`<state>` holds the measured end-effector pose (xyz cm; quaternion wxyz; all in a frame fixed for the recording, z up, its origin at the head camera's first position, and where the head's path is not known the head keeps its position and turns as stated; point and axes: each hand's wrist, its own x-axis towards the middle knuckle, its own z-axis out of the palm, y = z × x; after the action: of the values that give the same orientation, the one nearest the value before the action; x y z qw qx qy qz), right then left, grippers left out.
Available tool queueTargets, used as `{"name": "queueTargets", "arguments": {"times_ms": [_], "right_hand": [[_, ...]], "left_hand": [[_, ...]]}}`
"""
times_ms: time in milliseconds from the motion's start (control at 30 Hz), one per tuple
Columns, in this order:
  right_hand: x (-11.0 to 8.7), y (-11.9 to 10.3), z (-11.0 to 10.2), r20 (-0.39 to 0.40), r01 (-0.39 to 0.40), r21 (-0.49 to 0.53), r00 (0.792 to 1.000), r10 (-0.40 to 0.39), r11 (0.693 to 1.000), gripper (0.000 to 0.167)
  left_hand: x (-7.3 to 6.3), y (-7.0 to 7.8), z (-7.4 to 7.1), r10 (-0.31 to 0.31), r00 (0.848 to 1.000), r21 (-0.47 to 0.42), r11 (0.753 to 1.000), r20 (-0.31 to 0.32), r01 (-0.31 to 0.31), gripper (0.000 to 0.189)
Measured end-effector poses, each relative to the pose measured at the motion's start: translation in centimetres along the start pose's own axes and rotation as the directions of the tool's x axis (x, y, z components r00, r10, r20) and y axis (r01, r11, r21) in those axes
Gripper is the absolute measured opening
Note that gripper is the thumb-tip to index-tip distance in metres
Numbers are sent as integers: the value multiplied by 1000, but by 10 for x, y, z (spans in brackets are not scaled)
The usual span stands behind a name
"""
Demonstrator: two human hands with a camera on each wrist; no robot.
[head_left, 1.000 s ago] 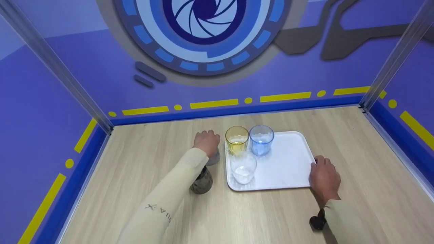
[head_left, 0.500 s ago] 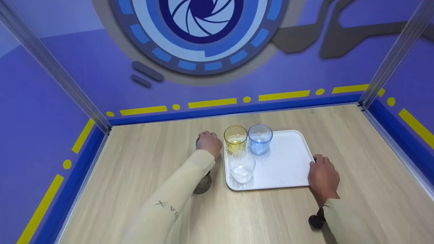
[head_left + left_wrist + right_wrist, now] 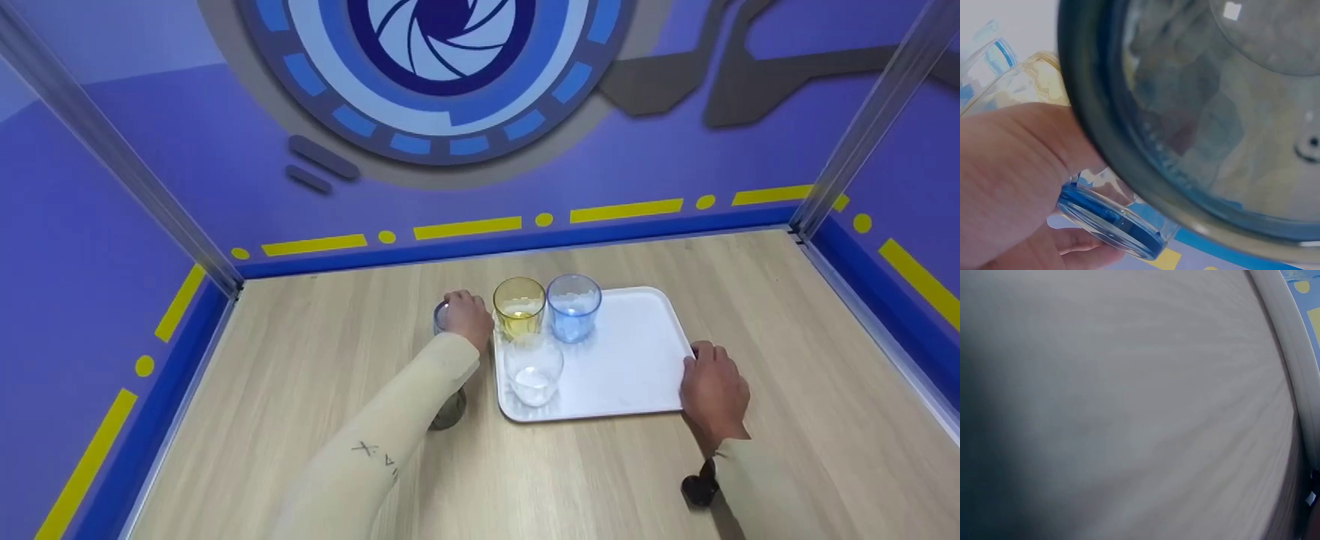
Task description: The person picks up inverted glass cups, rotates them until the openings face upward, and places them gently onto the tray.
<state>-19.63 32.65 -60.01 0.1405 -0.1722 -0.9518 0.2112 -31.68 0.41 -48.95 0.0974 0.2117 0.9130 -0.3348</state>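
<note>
My left hand [image 3: 469,322] grips a clear glass with a blue rim [image 3: 441,316], just left of the tray. In the left wrist view, the thumb and fingers wrap round this blue-rimmed glass [image 3: 1112,219]. A dark grey glass [image 3: 450,411] stands on the table beneath the left forearm; a large glass [image 3: 1185,112] fills much of the left wrist view. At the right edge of the white tray [image 3: 637,360], my right hand [image 3: 716,390] holds the rim, its fingertips partly hidden. On the tray's left part stand a yellow glass [image 3: 519,307], a blue glass [image 3: 574,309] and a colourless glass [image 3: 534,371].
The wooden table [image 3: 315,375] is bounded by blue-purple panels [image 3: 375,202] at the back and sides. A small black object [image 3: 699,491] sits by the right wrist. The right wrist view shows mostly blurred tabletop and the tray rim [image 3: 1297,360].
My left hand has shifted slightly right and closer to the tray, bringing the blue-rimmed glass into sight at its left side. The right hand stays at the tray's edge.
</note>
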Motion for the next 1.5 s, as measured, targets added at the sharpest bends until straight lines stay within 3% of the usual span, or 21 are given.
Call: {"name": "queueTargets", "arguments": {"times_ms": [433, 800, 1333, 1500], "right_hand": [[0, -2, 1, -18, 14, 7, 1000, -14, 1000, 30], [0, -6, 1, -27, 6, 31, 1000, -5, 1000, 29], [1, -1, 1, -14, -9, 1, 1000, 9, 1000, 29], [0, 0, 0, -25, 9, -5, 1000, -9, 1000, 29]], "left_hand": [[-3, 1, -5, 86, 994, 115, 989, 67, -93, 40], [-4, 0, -2, 106, 988, 143, 982, 111, -122, 38], [-4, -14, 0, 120, 988, 16, 992, 93, -122, 33], [-10, -23, 0, 107, 993, -38, 994, 44, -106, 31]]}}
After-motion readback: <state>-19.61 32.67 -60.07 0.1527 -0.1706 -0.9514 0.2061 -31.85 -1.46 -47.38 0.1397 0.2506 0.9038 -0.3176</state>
